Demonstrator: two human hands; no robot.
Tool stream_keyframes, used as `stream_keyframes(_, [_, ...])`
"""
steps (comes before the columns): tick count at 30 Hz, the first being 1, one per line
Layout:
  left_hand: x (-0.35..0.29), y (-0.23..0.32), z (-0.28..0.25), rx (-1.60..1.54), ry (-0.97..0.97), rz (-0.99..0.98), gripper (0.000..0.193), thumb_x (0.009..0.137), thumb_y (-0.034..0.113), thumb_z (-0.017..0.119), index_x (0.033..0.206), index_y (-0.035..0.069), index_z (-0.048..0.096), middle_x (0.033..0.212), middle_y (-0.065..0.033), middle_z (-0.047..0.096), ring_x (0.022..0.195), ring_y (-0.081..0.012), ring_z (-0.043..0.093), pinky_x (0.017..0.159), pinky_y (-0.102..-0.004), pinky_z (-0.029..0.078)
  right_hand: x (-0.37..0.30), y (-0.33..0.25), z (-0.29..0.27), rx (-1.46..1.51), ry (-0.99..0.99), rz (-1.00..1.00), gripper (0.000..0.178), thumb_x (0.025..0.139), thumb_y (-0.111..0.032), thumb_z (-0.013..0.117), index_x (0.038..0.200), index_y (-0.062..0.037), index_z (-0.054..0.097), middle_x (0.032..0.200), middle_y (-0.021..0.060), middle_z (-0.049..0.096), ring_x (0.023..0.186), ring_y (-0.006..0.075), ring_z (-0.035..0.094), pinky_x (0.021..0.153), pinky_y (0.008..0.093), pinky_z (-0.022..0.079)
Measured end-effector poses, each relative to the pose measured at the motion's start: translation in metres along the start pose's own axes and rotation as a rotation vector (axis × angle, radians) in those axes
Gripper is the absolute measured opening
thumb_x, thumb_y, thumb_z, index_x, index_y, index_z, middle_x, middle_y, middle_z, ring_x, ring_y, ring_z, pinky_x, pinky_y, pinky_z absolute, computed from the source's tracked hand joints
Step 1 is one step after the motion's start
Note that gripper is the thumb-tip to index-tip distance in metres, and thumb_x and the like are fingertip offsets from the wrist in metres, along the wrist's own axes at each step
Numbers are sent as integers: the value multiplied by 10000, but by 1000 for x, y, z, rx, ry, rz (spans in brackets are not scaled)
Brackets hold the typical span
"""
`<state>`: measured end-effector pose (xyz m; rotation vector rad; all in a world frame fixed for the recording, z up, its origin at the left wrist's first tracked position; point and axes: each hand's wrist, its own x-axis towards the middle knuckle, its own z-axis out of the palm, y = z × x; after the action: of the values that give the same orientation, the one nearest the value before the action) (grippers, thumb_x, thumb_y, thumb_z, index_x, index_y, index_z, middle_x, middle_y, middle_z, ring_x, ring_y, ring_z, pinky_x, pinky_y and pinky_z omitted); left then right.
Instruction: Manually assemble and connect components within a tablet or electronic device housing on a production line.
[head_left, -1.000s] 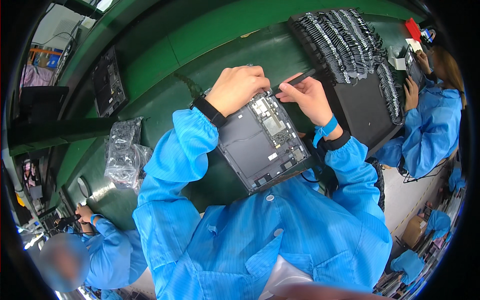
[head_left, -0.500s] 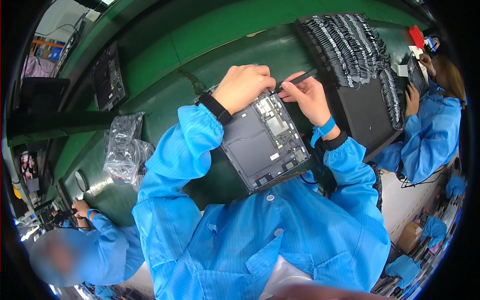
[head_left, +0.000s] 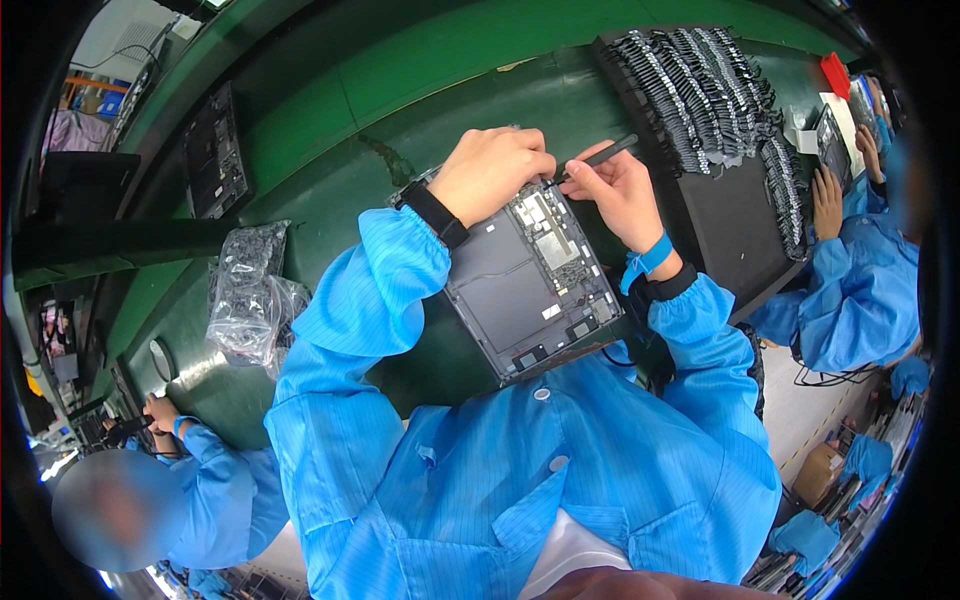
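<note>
An opened tablet-like device (head_left: pixel 495 285) lies tilted in front of me, its dark grey inside and a bare circuit board (head_left: pixel 552 245) facing up. My left hand (head_left: pixel 500 165) bends over its far edge, fingers curled together and pressed down near the far corner; whatever is under the fingertips is hidden. In my right hand (head_left: pixel 618 192) is a slim black tool (head_left: pixel 610 151) that looks like tweezers, pinched between thumb and fingers. Its tip reaches the same far corner, beside my left fingertips.
Rows of small black-and-silver parts (head_left: pixel 690 95) fill a black tray (head_left: pixel 730 225) at right. Clear plastic bags (head_left: pixel 248 295) lie at left, another opened device (head_left: pixel 218 155) farther back. Co-workers sit on both sides; the right one's hand (head_left: pixel 827 203) is near a dark device (head_left: pixel 832 140).
My hands stay at the device's far corner; the black tool has swung slightly in my right hand. The co-worker at right has shifted posture and moved one hand.
</note>
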<state>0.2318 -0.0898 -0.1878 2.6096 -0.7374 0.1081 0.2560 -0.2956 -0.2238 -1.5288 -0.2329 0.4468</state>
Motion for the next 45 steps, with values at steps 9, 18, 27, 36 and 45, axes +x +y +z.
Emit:
stream_keyframes(9, [1, 2, -1, 6, 2, 2, 71, 776, 126, 624, 825, 114, 675, 826, -24, 625, 822, -236, 632, 648, -364, 509, 1, 0, -1, -28, -4, 5, 183, 903, -120, 645, 981, 30, 575, 868, 114, 664, 795, 179, 690, 674, 255, 558])
stream_keyframes(18, [2, -1, 1, 4, 6, 1, 63, 786, 146, 646, 826, 110, 680, 822, -24, 630, 794, -246, 628, 630, -370, 497, 1, -2, 2, -36, 14, 4, 178, 897, -121, 652, 967, 24, 575, 844, 108, 670, 775, 171, 691, 664, 252, 552])
stream_keyframes(27, [0, -2, 2, 2, 1, 13, 83, 792, 160, 641, 839, 121, 698, 840, -16, 631, 784, -239, 631, 634, -370, 499, 3, -3, 2, -102, -8, -56, 176, 889, -116, 659, 956, 22, 571, 831, 104, 666, 765, 161, 684, 656, 251, 538])
stream_keyframes(36, [2, -3, 3, -24, -21, 6, 101, 778, 144, 639, 848, 134, 710, 855, -11, 633, 779, -236, 633, 638, -363, 504, 2, -2, 1, -68, -19, -30, 184, 894, -114, 653, 970, 26, 560, 861, 105, 660, 787, 161, 679, 668, 253, 538])
stream_keyframes(45, [1, 2, 0, -30, -39, -26, 119, 777, 130, 589, 821, 146, 698, 867, -20, 630, 824, -240, 640, 675, -368, 514, -14, -8, -6, 20, -16, -153, 245, 912, -91, 607, 1106, 26, 513, 948, 95, 655, 893, 150, 636, 777, 277, 517])
